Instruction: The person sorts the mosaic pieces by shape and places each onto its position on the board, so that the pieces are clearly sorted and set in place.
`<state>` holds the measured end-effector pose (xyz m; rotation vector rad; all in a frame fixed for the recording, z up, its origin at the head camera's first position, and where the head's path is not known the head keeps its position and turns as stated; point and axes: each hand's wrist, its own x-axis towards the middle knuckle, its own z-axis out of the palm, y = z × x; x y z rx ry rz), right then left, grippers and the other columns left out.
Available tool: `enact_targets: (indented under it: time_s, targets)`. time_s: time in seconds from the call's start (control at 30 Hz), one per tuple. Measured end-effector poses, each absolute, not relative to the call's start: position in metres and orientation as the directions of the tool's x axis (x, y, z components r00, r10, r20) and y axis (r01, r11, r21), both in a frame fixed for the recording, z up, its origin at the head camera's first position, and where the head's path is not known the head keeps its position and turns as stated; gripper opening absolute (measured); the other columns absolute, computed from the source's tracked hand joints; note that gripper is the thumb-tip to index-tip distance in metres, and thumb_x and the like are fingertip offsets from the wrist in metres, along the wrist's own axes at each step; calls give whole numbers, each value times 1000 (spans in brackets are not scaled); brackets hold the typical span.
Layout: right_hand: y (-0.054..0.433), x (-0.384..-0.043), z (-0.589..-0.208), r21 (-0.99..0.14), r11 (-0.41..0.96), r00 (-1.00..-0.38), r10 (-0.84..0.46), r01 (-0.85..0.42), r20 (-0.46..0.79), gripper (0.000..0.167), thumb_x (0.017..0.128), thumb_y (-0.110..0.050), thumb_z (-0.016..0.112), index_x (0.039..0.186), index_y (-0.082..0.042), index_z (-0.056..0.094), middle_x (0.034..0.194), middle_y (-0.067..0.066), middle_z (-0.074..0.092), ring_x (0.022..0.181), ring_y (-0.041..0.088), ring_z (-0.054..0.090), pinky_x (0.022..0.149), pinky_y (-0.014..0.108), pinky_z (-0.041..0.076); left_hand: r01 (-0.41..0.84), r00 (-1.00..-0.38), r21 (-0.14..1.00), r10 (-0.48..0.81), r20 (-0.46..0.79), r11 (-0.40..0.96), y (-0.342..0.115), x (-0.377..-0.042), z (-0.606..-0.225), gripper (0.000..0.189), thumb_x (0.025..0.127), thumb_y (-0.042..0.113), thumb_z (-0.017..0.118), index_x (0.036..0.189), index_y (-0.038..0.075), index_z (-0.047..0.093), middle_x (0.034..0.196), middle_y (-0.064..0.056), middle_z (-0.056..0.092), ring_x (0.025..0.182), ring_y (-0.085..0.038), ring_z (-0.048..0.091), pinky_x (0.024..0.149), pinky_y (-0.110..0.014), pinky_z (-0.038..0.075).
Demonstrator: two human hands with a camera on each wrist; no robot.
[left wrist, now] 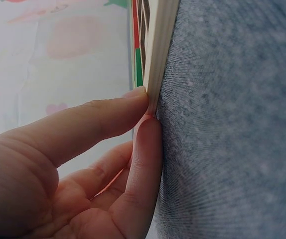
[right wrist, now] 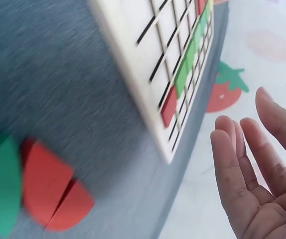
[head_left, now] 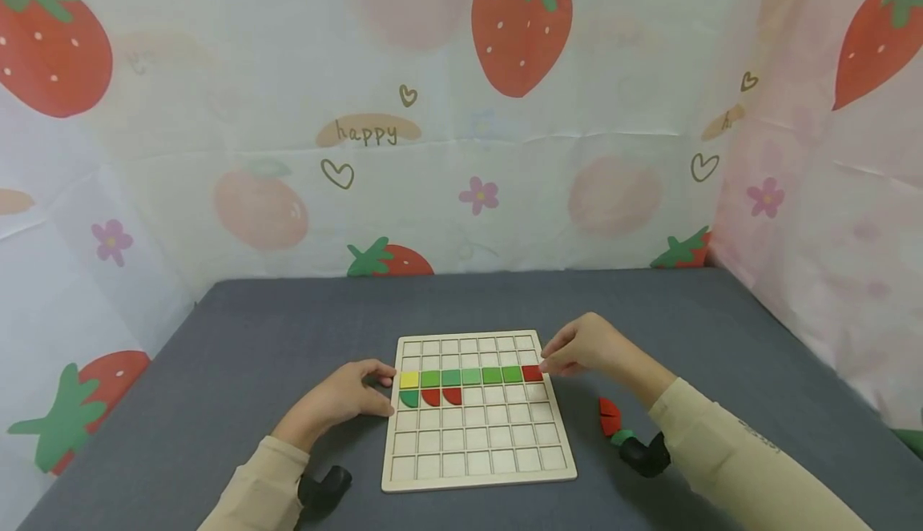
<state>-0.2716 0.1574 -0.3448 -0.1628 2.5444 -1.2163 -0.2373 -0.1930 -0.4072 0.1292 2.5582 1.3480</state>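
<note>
A pale wooden grid board [head_left: 476,440] lies flat on the dark table. Along one row sit a yellow square [head_left: 409,380], several green squares [head_left: 471,376] and, at the right end, a red square [head_left: 532,373]. Under that row are a green quarter-round piece [head_left: 409,398] and two red quarter-round pieces [head_left: 452,396]. My left hand [head_left: 342,395] touches the board's left edge, thumb [left wrist: 128,102] and fingertips spread along it. Beside the right edge, near the red square, is my right hand [head_left: 591,347]; the right wrist view shows its fingers [right wrist: 227,164] loosely extended and holding nothing.
Loose red pieces [right wrist: 48,184] and a green piece [right wrist: 3,186] lie on the table right of the board. Black wrist devices [head_left: 328,489] are on both arms. Behind the table [head_left: 303,315] hangs a strawberry-print cloth [head_left: 447,42], which also covers both sides.
</note>
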Motion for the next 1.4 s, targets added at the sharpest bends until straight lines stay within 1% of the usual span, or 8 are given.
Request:
enact_targets:
  time_s: [0.17, 0.23, 0.57, 0.83, 1.03, 1.13, 1.33, 1.4]
  targets:
    - [173, -271, -350, -771, 636, -944, -233, 34, -234, 23, 79, -14, 83, 98, -1, 78, 95, 8, 76, 77, 18, 71, 76, 37, 59, -37, -966, 816, 188, -176, 577, -193, -237, -407, 55, 77, 1, 77, 129, -5, 59, 112, -14, 58, 88, -18, 55, 76, -30, 47]
    - [178, -271, -351, -771, 635, -944, -233, 35, -235, 25, 79, -14, 83, 99, 0, 78, 97, 9, 76, 76, 16, 71, 76, 37, 59, -35, -967, 817, 189, -174, 575, -194, -237, -407, 55, 77, 1, 77, 128, -5, 59, 112, -14, 59, 89, -19, 55, 76, -30, 47]
    - [198, -268, -358, -757, 650, -952, -186, 66, -243, 24, 80, -12, 83, 98, 2, 77, 90, 9, 77, 72, 14, 69, 72, 34, 58, -28, -966, 824, 197, -169, 566, -194, -237, -407, 55, 77, 0, 77, 128, -6, 59, 112, -14, 59, 86, -17, 56, 76, -30, 48]
    - [213, -267, -365, -747, 658, -954, -159, 90, -254, 25, 76, -11, 85, 95, 3, 77, 88, 5, 75, 70, 11, 65, 70, 33, 59, -24, -965, 829, 203, -165, 559, -194, -236, -407, 54, 77, 0, 77, 128, -6, 59, 112, -14, 60, 83, -16, 57, 75, -29, 49]
    - [223, -268, -373, -736, 671, -951, -161, 92, -266, 26, 75, -8, 85, 95, 5, 76, 82, 7, 76, 69, 12, 65, 69, 33, 59, -22, -965, 831, 206, -163, 556, -194, -236, -407, 55, 76, -1, 77, 128, -8, 58, 111, -15, 59, 82, -16, 57, 73, -29, 49]
    - [227, -268, -377, -727, 680, -947, -163, 96, -278, 27, 74, -7, 86, 96, 4, 76, 85, 6, 75, 71, 13, 66, 70, 33, 59, -33, -966, 831, 194, -168, 556, -194, -236, -407, 55, 76, -2, 77, 127, -7, 59, 111, -15, 59, 81, -16, 57, 73, -29, 49]
    - [232, -267, -381, -718, 691, -939, -183, 88, -292, 30, 74, -8, 86, 100, 4, 75, 97, 11, 73, 76, 14, 67, 73, 35, 59, -42, -968, 828, 182, -172, 559, -192, -237, -408, 55, 76, -3, 77, 127, -7, 59, 111, -15, 58, 81, -17, 58, 74, -30, 49]
    - [233, -266, -381, -716, 692, -938, -183, 89, -294, 30, 74, -8, 86, 99, 4, 75, 98, 12, 73, 76, 14, 67, 72, 35, 59, -49, -969, 830, 176, -176, 556, -192, -237, -408, 55, 76, -3, 77, 127, -7, 59, 110, -15, 58, 80, -16, 59, 74, -30, 50]
